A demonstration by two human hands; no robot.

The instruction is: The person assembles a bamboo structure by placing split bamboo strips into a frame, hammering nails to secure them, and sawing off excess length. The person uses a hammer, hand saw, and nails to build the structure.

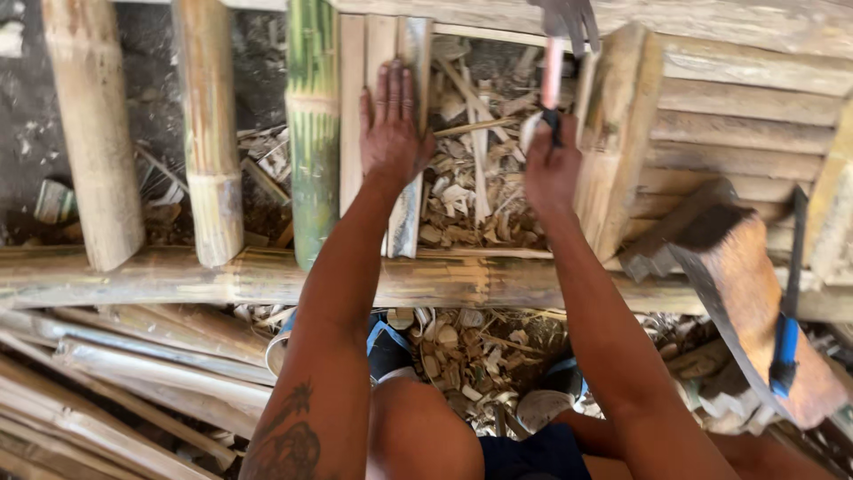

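My left hand point(388, 127) lies flat, fingers spread, on narrow split bamboo slats point(369, 53) that rest across a long horizontal bamboo pole point(178, 276). My right hand point(551, 169) is closed around the handle of a claw hammer point(553, 67); its metal head is raised at the top edge of the view, above a gap full of shavings. To the right of that hand lies a panel of fixed bamboo slats point(737, 116).
A green bamboo pole point(313, 124) and two pale ones point(209, 133) lean side by side at left. Chips and shavings point(471, 187) litter the ground. A wooden block with a blue-handled blade point(786, 342) sits at right. Split strips point(89, 382) pile at lower left.
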